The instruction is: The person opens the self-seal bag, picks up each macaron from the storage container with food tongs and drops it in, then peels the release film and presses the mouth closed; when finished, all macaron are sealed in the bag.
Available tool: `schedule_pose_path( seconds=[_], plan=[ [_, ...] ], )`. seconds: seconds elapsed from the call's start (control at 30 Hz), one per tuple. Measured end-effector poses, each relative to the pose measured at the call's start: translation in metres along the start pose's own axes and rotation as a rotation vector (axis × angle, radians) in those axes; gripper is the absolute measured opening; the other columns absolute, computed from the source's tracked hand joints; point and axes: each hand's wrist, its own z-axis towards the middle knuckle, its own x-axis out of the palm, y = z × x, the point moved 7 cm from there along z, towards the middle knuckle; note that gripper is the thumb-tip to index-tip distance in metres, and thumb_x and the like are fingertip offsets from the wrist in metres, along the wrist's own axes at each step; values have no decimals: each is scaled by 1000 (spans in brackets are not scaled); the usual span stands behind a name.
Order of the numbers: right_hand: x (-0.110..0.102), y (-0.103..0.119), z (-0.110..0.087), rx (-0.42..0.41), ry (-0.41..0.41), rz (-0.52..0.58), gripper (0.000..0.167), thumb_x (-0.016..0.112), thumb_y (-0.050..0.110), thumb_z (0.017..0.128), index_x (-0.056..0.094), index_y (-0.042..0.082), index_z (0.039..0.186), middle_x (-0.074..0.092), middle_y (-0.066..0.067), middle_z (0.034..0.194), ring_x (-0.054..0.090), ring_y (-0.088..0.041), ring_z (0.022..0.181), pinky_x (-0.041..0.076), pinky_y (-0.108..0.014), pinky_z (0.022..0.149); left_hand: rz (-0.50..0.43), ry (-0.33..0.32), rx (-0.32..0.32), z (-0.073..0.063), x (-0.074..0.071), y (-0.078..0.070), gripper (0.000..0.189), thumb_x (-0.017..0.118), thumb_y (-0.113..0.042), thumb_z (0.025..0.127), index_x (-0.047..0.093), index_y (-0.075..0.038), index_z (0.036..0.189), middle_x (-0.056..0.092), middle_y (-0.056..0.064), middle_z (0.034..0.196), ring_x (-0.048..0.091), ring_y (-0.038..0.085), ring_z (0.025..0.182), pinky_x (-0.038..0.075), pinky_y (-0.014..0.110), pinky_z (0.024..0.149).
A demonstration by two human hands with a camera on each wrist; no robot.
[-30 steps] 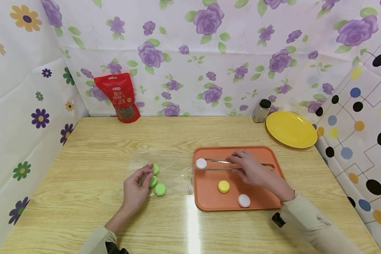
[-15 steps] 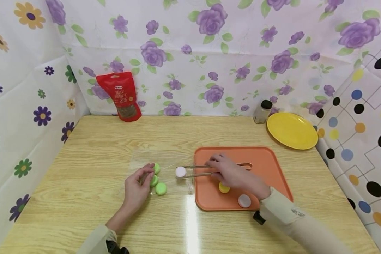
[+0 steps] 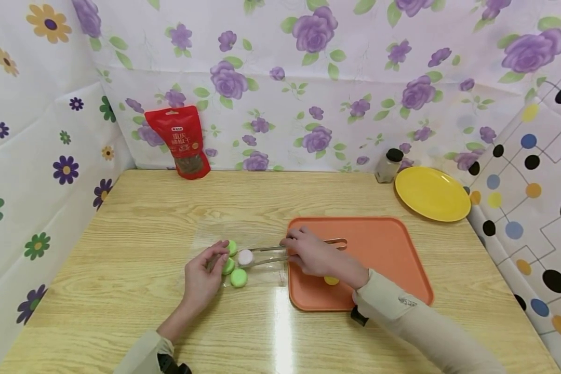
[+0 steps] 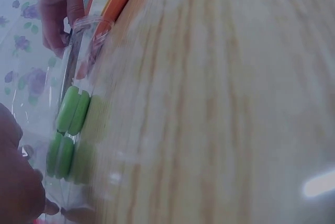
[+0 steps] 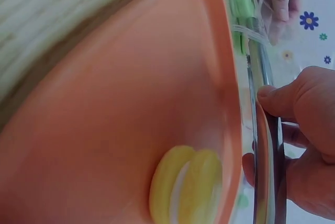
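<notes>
My left hand (image 3: 202, 280) pinches the clear plastic bag (image 3: 266, 234) near its left end, thumb and fingers meeting at the film. Several green macarons (image 3: 238, 278) lie inside the bag close to those fingers. Metal tongs (image 3: 268, 259) are in my right hand (image 3: 314, 255), which squeezes both arms together partway along. Between the tong tips sits a white macaron (image 3: 245, 257), within the bag's outline and right beside the green ones. A yellow macaron (image 5: 183, 187) lies on the orange tray (image 3: 378, 259), partly covered by my right forearm in the head view.
A yellow plate (image 3: 432, 193) and a black-lidded jar (image 3: 388, 165) stand at the back right of the wooden table (image 3: 121, 249). At the back left, a red pouch (image 3: 181, 140) leans against the flowered cloth. The tray's left rim borders the bag's opening.
My right hand has moved left with the tongs, carrying the white macaron from the tray into the bag. My left hand has stayed put. The other white macaron is now hidden under my right arm.
</notes>
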Motion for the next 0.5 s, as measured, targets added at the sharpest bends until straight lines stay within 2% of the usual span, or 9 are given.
schedule_pose_path(
  seconds=[0.1, 0.23, 0.37, 0.5],
  plan=[
    [2, 1, 3, 3, 15, -2, 31, 69, 7, 95, 64, 2, 125, 56, -9, 108, 50, -26, 91, 49, -36, 78, -11, -3, -12, -1, -1, 11, 10, 61, 26, 85, 64, 17, 89, 65, 35, 110, 56, 53, 116, 47, 16, 96],
    [2, 3, 7, -9, 18, -11, 31, 69, 6, 95, 64, 2, 125, 57, -9, 108, 51, -25, 91, 47, -37, 81, -24, -3, -51, -2, -1, 30, 9, 63, 22, 87, 66, 14, 90, 67, 30, 113, 57, 45, 119, 47, 16, 96],
    [2, 6, 10, -44, 10, -30, 30, 70, 6, 94, 65, 1, 123, 58, -8, 105, 51, -23, 88, 44, -36, 82, -37, 2, -63, -2, -1, 35, 8, 65, 17, 89, 68, 11, 92, 68, 26, 114, 58, 40, 120, 46, 17, 98],
    [2, 6, 10, -45, 13, -34, 29, 70, 5, 94, 65, 1, 123, 58, -8, 105, 51, -23, 88, 44, -36, 82, -35, 5, -64, -2, -1, 37, 8, 64, 17, 89, 68, 11, 92, 68, 27, 114, 57, 41, 121, 46, 17, 98]
  ],
)
